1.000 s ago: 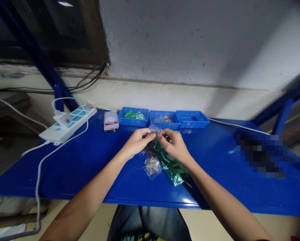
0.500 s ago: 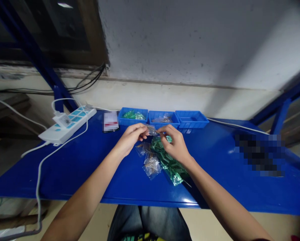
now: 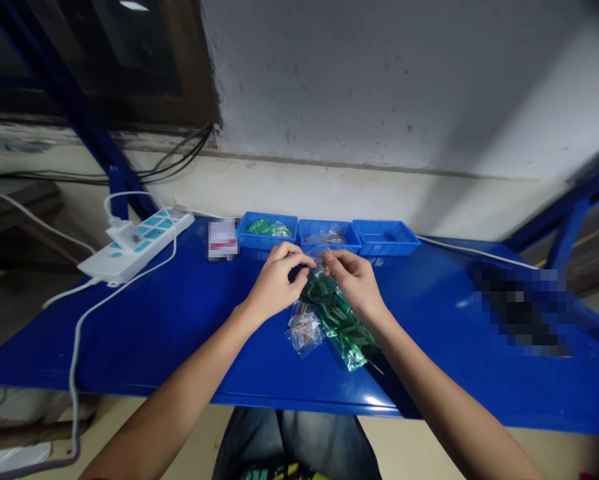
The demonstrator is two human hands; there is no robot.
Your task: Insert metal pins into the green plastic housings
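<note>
Bag (image 3: 320, 251) between fingertips (image 3: 331, 262) of right hand (image 3: 358, 280)

Green packets (image 3: 347, 327) below the fingers (image 3: 334, 264); deep blue surface (image 3: 444, 320) beneath; brighter blue bins (image 3: 347, 245) beyond; white power strip (image 3: 114, 265) to their left.

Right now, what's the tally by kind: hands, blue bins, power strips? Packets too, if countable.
Hands: 2 (left hand, right hand)
Blue bins: 3 (left bin, middle bin, right bin)
Power strip: 1
Total: 6, packets left out; the clear packets and green packets overlap too much to count.
</note>
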